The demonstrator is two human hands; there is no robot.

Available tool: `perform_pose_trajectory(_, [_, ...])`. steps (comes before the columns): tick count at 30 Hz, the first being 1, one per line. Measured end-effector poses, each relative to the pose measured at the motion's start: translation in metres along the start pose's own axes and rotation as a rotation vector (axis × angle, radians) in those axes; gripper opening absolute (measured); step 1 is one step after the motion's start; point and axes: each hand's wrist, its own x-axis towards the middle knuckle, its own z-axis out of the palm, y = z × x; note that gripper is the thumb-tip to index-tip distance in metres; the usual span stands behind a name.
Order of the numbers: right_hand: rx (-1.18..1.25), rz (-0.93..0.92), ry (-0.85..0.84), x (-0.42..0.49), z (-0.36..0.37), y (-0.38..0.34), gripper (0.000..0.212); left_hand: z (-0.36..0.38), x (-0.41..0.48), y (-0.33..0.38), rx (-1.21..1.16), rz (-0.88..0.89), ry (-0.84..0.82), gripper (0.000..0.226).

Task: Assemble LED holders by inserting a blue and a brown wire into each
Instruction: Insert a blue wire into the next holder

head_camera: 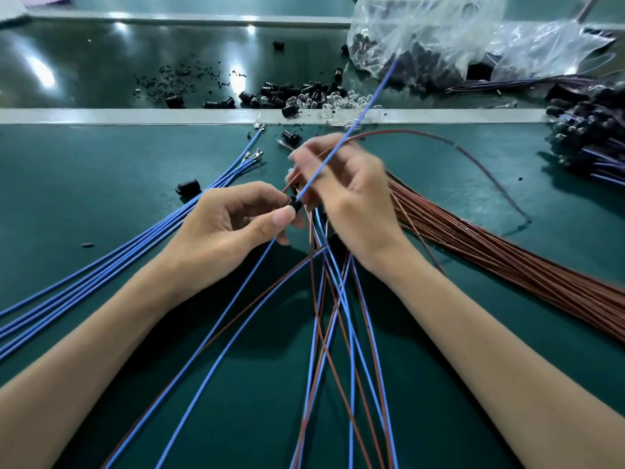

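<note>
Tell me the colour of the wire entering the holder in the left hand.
Blue; the wire shows best in the head view.

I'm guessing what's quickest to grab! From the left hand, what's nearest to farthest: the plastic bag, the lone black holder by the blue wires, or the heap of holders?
From the left hand, in the head view:
1. Lone black holder, just beyond it on the mat.
2. Heap of holders, ahead, past the pale strip.
3. Plastic bag, far back on the right.

Left hand [230, 225] and right hand [351, 198] close together, both in pinches
</note>
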Motion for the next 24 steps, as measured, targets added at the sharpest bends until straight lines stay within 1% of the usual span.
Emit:
perform_pose_trajectory(1, [-0.088, -0.030, -0.042, -0.002, 0.002, 0.001, 0.010, 0.000, 0.000, 0.000, -0.002, 0.004, -0.002, 0.019])
perform_pose_trajectory(3, [-0.174, -0.088, -0.022, -0.005, 0.004, 0.003, 0.016, 0.002, 0.000, 0.001, -0.016, -0.008, 0.005, 0.014])
perform_pose_trajectory(5, [-0.118, -0.095, 0.051, -0.007, 0.004, 0.005, 0.021, 0.004, 0.000, 0.002, -0.022, -0.027, 0.023, 0.013])
perform_pose_trajectory(7, [0.003, -0.058, 0.128, -0.006, 0.004, 0.006, 0.025, 0.005, 0.000, 0.003, -0.003, -0.038, 0.039, 0.018])
perform_pose_trajectory(9, [0.130, -0.004, 0.162, -0.004, 0.004, 0.006, 0.021, 0.005, 0.001, 0.003, 0.003, -0.042, 0.059, 0.022])
perform_pose_trajectory(10, [0.168, 0.015, 0.143, -0.004, 0.004, 0.007, 0.017, 0.005, 0.001, 0.003, 0.001, -0.040, 0.067, 0.024])
perform_pose_trajectory(11, [0.157, 0.019, 0.102, -0.003, 0.004, 0.008, 0.012, 0.005, 0.002, 0.003, 0.001, -0.036, 0.076, 0.024])
perform_pose_trajectory(12, [0.090, 0.008, 0.055, -0.003, 0.004, 0.008, 0.008, 0.005, 0.002, 0.003, -0.001, -0.035, 0.084, 0.023])
perform_pose_trajectory(14, [-0.050, -0.029, 0.003, -0.004, 0.004, 0.010, 0.010, 0.006, 0.002, 0.003, -0.011, -0.038, 0.105, 0.019])
perform_pose_trajectory(16, [-0.028, -0.036, 0.046, -0.004, 0.004, 0.009, 0.017, 0.004, 0.003, 0.001, -0.001, -0.043, 0.149, 0.018])
perform_pose_trajectory(20, [0.033, -0.017, 0.211, -0.002, 0.000, 0.007, 0.012, 0.002, 0.006, -0.005, 0.083, -0.054, 0.281, 0.018])
perform_pose_trajectory(22, [0.047, -0.034, 0.232, -0.002, -0.003, 0.006, 0.013, 0.001, 0.007, -0.007, 0.104, -0.060, 0.323, 0.015])
perform_pose_trajectory(24, [0.065, -0.055, 0.205, -0.002, -0.005, 0.005, 0.012, 0.002, 0.007, -0.009, 0.129, -0.055, 0.312, 0.012])
